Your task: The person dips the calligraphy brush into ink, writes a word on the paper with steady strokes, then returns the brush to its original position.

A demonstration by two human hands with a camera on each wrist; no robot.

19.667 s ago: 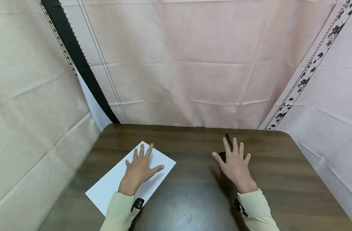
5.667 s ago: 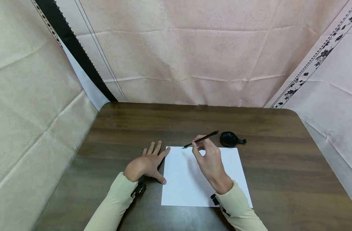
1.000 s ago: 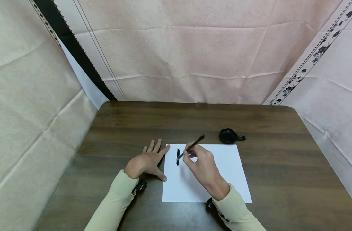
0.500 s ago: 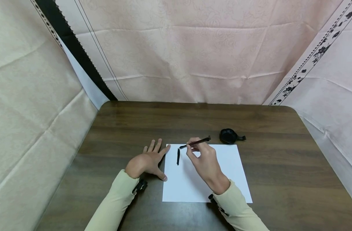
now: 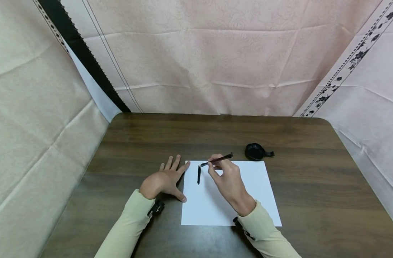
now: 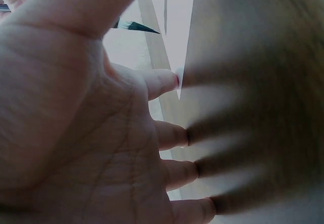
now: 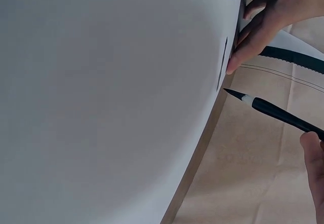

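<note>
Right wrist view cuts off most of the right hand [image 5: 229, 183] and the rear of the brush [image 7: 283, 115]: dark handle, pale collar, pointed black tip. Its fingers pinch the brush over the paper [image 5: 203, 211], near a black stroke [image 5: 198, 175]; the left hand [image 5: 162, 182] rests, fingers spread, at the paper's edge.

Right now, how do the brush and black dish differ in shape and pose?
Shape: the brush is long and thin; the black dish is round with a short handle.
Pose: the brush slants, held in the right hand; the black dish sits on the table.
Both look mostly dark.
</note>
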